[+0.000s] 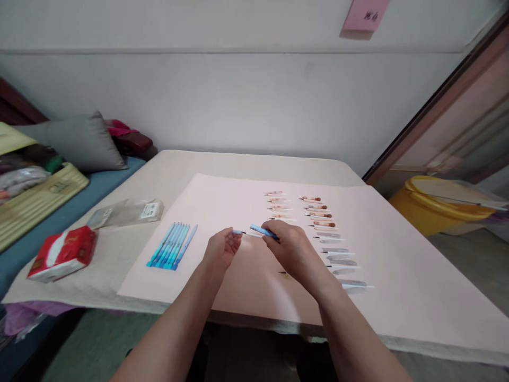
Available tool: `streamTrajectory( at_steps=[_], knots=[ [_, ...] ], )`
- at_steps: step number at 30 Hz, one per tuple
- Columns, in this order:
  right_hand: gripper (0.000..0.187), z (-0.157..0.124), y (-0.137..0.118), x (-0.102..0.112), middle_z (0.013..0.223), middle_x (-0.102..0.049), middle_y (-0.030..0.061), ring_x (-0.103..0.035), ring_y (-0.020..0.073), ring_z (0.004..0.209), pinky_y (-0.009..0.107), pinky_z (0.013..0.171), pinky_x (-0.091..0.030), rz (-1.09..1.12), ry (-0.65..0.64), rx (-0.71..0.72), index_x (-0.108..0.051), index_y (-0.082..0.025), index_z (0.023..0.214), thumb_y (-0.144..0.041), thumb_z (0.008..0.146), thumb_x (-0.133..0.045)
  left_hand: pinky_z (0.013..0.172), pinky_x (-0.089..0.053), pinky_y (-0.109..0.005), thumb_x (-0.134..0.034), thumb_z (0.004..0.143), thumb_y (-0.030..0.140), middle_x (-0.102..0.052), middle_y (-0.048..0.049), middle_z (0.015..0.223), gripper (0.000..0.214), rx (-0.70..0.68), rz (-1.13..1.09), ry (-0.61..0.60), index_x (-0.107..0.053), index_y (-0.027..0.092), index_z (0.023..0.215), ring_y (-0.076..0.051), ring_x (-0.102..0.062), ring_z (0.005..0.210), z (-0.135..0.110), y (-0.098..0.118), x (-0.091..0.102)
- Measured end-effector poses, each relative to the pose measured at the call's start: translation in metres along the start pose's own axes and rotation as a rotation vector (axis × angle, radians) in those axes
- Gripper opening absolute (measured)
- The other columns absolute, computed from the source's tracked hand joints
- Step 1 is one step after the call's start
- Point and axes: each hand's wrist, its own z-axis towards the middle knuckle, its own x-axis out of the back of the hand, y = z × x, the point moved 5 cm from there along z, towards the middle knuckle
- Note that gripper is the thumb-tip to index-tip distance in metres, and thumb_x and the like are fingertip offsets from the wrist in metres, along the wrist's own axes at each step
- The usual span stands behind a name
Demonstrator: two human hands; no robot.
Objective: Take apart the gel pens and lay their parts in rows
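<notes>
My left hand (pixel 223 246) pinches a small light-blue pen piece (pixel 237 232) between thumb and fingertips. A thin white pen refill (pixel 253 235) with a dark tip lies between my hands, its tip close to that piece. Whether the refill is held by my right hand or lies loose, I cannot tell. Closed round a blue pen barrel (pixel 260 229), my right hand (pixel 290 244) hovers over the pink sheet. To the left, several blue pens (pixel 170 246) lie side by side. Disassembled pen parts (pixel 320 215) with brown ends and grey pen parts (pixel 342 261) form rows on the right.
The pink sheet (pixel 222 196) covers much of the cloth-topped table (pixel 175 164). A red-and-white tissue pack (pixel 63 253) and a clear plastic bag (pixel 127 212) sit on the left. A yellow bucket (pixel 429 204) stands beyond the right edge. Behind is a wall.
</notes>
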Motion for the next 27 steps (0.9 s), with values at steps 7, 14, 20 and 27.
streamTrajectory(
  at_steps=[7, 14, 20, 27],
  knots=[
    [0.019, -0.001, 0.000, -0.004, 0.076, -0.060, 0.0021, -0.053, 0.0143, 0.069, 0.024, 0.061, -0.032, -0.013, -0.013, 0.023, -0.058, -0.019, 0.084, -0.007, 0.078, -0.045, 0.050, -0.048, -0.019, -0.058, 0.073, 0.008, -0.061, -0.0051, 0.056, 0.003, -0.018, 0.016, 0.001, -0.056, 0.009, 0.070, -0.011, -0.059, 0.050, -0.001, 0.001, -0.001],
    [0.018, 0.000, -0.002, -0.008, 0.075, -0.059, 0.0024, -0.052, 0.0143, 0.067, 0.024, 0.060, -0.031, -0.039, -0.015, 0.024, -0.057, -0.019, 0.081, -0.007, 0.079, -0.043, 0.049, -0.047, -0.019, -0.059, 0.072, 0.011, -0.060, -0.0038, 0.056, 0.004, -0.060, 0.067, -0.034, -0.056, 0.010, 0.070, -0.010, -0.059, 0.050, -0.005, -0.001, -0.004],
    [0.019, -0.001, -0.007, -0.007, 0.077, -0.059, 0.0031, -0.053, 0.0150, 0.070, 0.025, 0.061, -0.031, -0.067, -0.026, 0.027, -0.057, -0.019, 0.084, -0.008, 0.080, -0.042, 0.050, -0.048, -0.020, -0.061, 0.072, 0.013, -0.063, -0.0046, 0.063, 0.006, -0.093, 0.089, -0.088, -0.057, 0.011, 0.075, -0.011, -0.061, 0.055, -0.005, -0.004, -0.008],
    [0.016, -0.006, -0.006, 0.022, 0.075, -0.060, -0.0009, -0.051, 0.0130, 0.066, 0.023, 0.059, -0.031, -0.008, 0.042, -0.012, -0.057, -0.022, 0.084, -0.011, 0.079, -0.046, 0.045, -0.045, -0.015, -0.060, 0.072, 0.010, -0.061, -0.0042, 0.062, 0.005, -0.002, 0.054, -0.052, -0.055, 0.009, 0.071, -0.008, -0.058, 0.054, 0.003, 0.003, 0.000]
  ],
)
